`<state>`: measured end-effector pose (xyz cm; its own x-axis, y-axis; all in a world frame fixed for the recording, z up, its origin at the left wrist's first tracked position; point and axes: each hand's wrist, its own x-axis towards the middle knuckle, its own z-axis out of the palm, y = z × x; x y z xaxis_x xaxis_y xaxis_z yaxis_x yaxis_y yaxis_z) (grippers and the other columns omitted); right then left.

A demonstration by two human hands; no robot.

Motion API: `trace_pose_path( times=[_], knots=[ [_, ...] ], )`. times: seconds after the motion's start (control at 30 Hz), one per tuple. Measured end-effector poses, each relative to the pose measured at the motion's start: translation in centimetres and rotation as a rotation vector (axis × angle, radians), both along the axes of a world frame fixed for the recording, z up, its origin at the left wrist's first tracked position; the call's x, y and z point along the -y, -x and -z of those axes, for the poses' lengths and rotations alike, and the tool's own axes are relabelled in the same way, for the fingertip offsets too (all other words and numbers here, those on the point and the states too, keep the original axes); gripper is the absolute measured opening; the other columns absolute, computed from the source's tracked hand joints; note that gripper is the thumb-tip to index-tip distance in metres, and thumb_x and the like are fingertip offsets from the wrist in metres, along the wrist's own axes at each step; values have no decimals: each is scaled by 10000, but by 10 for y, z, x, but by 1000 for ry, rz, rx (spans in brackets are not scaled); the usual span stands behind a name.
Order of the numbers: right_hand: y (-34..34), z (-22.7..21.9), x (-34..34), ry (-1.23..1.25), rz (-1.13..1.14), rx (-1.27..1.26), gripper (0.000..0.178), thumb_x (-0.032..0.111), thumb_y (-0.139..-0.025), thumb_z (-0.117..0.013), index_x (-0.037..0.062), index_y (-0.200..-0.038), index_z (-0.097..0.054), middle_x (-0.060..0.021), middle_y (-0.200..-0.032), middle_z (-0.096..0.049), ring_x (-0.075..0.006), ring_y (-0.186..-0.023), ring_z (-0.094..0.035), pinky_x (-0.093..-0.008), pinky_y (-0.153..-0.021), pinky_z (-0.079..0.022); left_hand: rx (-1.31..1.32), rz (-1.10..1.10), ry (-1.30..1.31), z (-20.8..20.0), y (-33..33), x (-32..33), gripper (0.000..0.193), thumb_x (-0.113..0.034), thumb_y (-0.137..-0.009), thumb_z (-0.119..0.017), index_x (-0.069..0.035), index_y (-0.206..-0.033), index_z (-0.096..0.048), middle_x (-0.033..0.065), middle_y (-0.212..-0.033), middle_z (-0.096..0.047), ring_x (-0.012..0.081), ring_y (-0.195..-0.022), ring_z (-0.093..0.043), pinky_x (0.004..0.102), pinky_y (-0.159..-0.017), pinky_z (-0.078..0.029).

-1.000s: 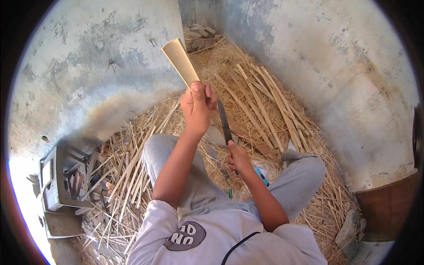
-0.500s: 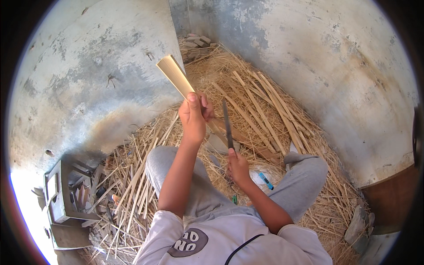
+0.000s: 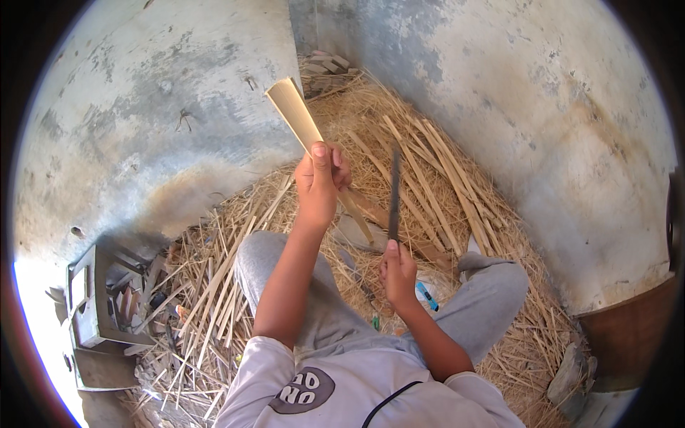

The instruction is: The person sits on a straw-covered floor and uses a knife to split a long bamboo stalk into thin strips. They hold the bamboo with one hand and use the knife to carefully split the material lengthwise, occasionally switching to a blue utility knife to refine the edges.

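My left hand [image 3: 319, 182] is closed around a pale split bamboo piece [image 3: 298, 118], its thumb lying along the near face. The wide end tilts up and to the left; a narrower length shows below the fist. To the right, my right hand [image 3: 399, 274] grips the handle of a dark, narrow-bladed knife [image 3: 394, 192]. The blade points away from me, nearly upright in the view, apart from the bamboo. Between my crossed legs, a blue cutter-like tool [image 3: 427, 295] lies just right of my right hand, and a small green object [image 3: 375, 322] sits nearer me.
Long bamboo strips [image 3: 428, 178] lie over shavings ahead to the right. More thin strips [image 3: 214, 307] are heaped at my left, beside a grey wooden frame [image 3: 89, 299]. Weathered walls [image 3: 514, 93] close in ahead. A stone slab [image 3: 569, 378] stands at the right.
My right hand has shifted right with the knife, which now stands straighter and farther from the bamboo. The left hand and bamboo have moved slightly right; the whole view has also shifted a little.
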<state>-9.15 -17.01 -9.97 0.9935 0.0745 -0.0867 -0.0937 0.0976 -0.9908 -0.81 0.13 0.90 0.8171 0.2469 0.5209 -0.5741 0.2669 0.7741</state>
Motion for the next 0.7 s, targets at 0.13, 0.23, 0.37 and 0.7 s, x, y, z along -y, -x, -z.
trace_pose_path(
  times=[0.13,0.23,0.37,0.7],
  knots=[
    [7,33,-15,-181,188,68,454,479,-1048,-431,118,-774,-403,15,-563,-405,-75,-421,-390,-245,-372,-330,42,34,-40,0,1,10,444,-491,-1070,-346,-95,-882,-416,9,-625,-371,101,-535,-337,261,-488,-315],
    [-1,38,-8,-17,-266,-535,361,417,-1057,-450,69,-984,-510,42,-581,-414,-45,-476,-410,-229,-450,-363,36,2,-14,3,-1,12,434,-479,-1071,-361,-97,-879,-434,4,-628,-382,94,-539,-344,255,-492,-319],
    [-9,32,-6,9,-173,-344,439,504,-1024,-473,133,-793,-425,21,-547,-385,-79,-392,-376,-263,-360,-326,52,6,76,3,-4,-2,408,-446,-1074,-390,-97,-876,-463,-6,-626,-403,81,-544,-362,238,-499,-327],
    [-14,26,1,-140,-316,-500,462,500,-1041,-433,114,-785,-419,23,-532,-370,-82,-372,-329,-266,-350,-303,25,-129,52,4,1,2,458,-514,-1054,-387,-93,-878,-417,2,-621,-349,96,-529,-311,255,-489,-295]
  ],
)
